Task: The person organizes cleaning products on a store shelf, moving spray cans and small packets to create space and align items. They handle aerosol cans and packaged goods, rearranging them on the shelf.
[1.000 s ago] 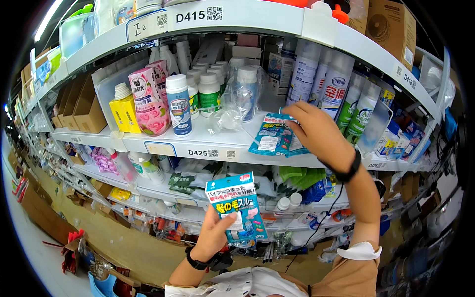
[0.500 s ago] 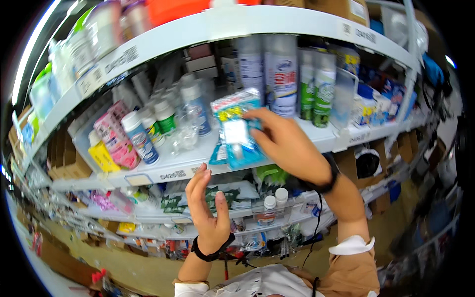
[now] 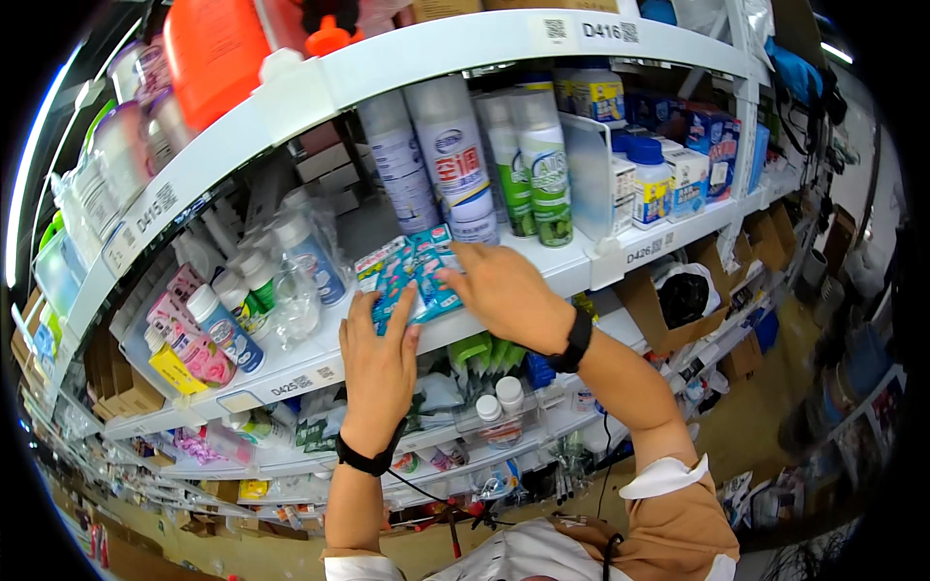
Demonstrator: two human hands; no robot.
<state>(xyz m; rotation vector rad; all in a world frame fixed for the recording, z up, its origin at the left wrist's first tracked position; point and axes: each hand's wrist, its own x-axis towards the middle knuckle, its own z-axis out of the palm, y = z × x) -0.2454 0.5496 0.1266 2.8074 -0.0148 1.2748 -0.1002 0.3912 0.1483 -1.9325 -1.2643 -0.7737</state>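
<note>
Teal flat plastic packets [image 3: 426, 276] with printed fronts lie on the middle shelf, at least two of them overlapping. My left hand [image 3: 378, 363] rests over their left and near side, its fingers stretched out and apart. From the right, my right hand [image 3: 513, 298] has its thumb and bent fingers at the right edge of a packet; its fingertips are partly hidden. Just behind stand tall white and purple spray cans [image 3: 453, 160] and white and green spray cans [image 3: 544, 172]. Plastic-wrapped bottles [image 3: 308, 257] are to the left.
A shelf edge [image 3: 397, 53] runs above my hands. Red-orange containers [image 3: 213, 58] stand on it at left. A clear divider [image 3: 587, 174] separates the spray cans from boxes and a blue-capped bottle [image 3: 651, 184]. White-capped bottles [image 3: 509, 392] are below; an open carton [image 3: 668, 300] is at right.
My right hand has lowered the packet from upright to flat on the shelf. My left hand has moved up onto it. The view has shifted right.
</note>
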